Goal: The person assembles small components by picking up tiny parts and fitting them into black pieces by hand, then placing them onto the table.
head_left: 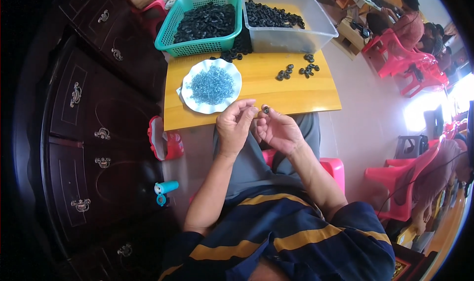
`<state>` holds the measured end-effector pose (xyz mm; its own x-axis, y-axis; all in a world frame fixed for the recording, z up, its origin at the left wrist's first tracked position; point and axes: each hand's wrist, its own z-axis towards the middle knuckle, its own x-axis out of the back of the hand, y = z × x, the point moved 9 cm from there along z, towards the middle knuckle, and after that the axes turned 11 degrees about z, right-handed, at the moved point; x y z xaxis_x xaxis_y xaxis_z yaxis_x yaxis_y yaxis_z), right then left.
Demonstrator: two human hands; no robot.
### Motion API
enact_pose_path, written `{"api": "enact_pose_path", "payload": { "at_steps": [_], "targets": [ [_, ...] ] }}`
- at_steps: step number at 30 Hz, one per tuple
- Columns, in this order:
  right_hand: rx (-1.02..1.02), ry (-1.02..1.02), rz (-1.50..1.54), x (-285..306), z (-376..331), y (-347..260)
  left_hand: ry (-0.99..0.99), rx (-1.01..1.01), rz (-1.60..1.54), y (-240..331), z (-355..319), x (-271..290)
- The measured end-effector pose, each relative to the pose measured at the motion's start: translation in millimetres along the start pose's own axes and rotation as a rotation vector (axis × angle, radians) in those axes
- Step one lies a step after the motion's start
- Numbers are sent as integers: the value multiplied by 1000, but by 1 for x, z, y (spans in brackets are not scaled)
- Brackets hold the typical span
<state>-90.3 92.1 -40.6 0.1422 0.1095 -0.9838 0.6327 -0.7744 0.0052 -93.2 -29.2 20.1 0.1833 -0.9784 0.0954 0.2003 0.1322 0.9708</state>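
White scalloped plate (187, 94) held bluish clear bits (212, 85). My left hand (235, 127): thumb, index close together; couldn't tell whether they gripped anything. Black piece (266, 110), small, rounded, ring-like, sat pinched in my right hand (280, 133), near yellow table (256, 86) edge.

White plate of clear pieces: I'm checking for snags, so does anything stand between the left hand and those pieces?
Only the scalloped near rim of the white plate lies between the left hand and the clear pieces; nothing else visible does. The right hand, pinching a small dark ring, is off to the right.
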Motion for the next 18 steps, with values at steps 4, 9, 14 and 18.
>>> {"api": "enact_pose_path", "payload": {
  "at_steps": [4,9,14,18],
  "targets": [
    [123,85,-148,4,-10,-17,-70,68,-126,-8,0,-6],
    [169,150,-312,8,-22,-31,-135,99,-121,-13,-1,-14],
    [284,177,-556,9,-35,-49,-193,112,-90,-14,-4,-24],
    [352,147,-614,5,-43,-59,-240,197,-152,-24,-6,-34]
  ]
}}
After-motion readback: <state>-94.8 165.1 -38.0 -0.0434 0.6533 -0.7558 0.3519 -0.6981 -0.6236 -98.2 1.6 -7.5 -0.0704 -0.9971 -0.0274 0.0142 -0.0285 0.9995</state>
